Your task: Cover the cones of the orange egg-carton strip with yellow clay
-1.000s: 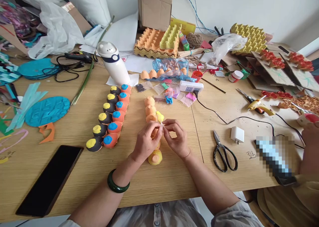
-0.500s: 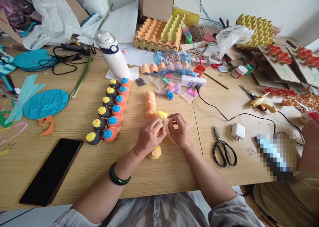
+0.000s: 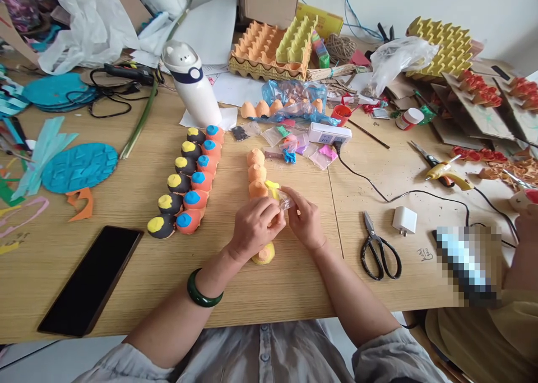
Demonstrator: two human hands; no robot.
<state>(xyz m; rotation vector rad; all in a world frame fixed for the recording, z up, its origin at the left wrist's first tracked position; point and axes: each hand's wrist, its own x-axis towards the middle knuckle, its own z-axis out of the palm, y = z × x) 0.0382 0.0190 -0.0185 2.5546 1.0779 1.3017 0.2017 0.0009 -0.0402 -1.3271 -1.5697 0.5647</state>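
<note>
My left hand (image 3: pixel 257 226) is closed over the row of orange egg-carton cups (image 3: pixel 256 172), its fingertips pinched near soft yellow clay (image 3: pixel 272 188). Beside it, my right hand (image 3: pixel 306 220) pinches a small clear plastic wrapper (image 3: pixel 286 200). The yellow clay shows between the hands, at the wrapper's left. Part of the cup row is hidden under my left hand; its near cup (image 3: pixel 264 254) has a yellow rim. To the left stand joined rows of black cups with yellow tops (image 3: pixel 170 203) and orange-red cups with blue tops (image 3: pixel 194 199).
A phone (image 3: pixel 91 282) lies at left front, a white bottle (image 3: pixel 195 94) behind the painted cups. Right of my hands are scissors (image 3: pixel 379 248), a white charger (image 3: pixel 404 220), a power strip (image 3: pixel 330 135) and its cable. Another person's hand (image 3: pixel 525 231) is at the far right.
The clear wrapper now shows more plainly in my right hand, and the yellow clay looks stretched upward to the left. The whole view has shifted slightly.
</note>
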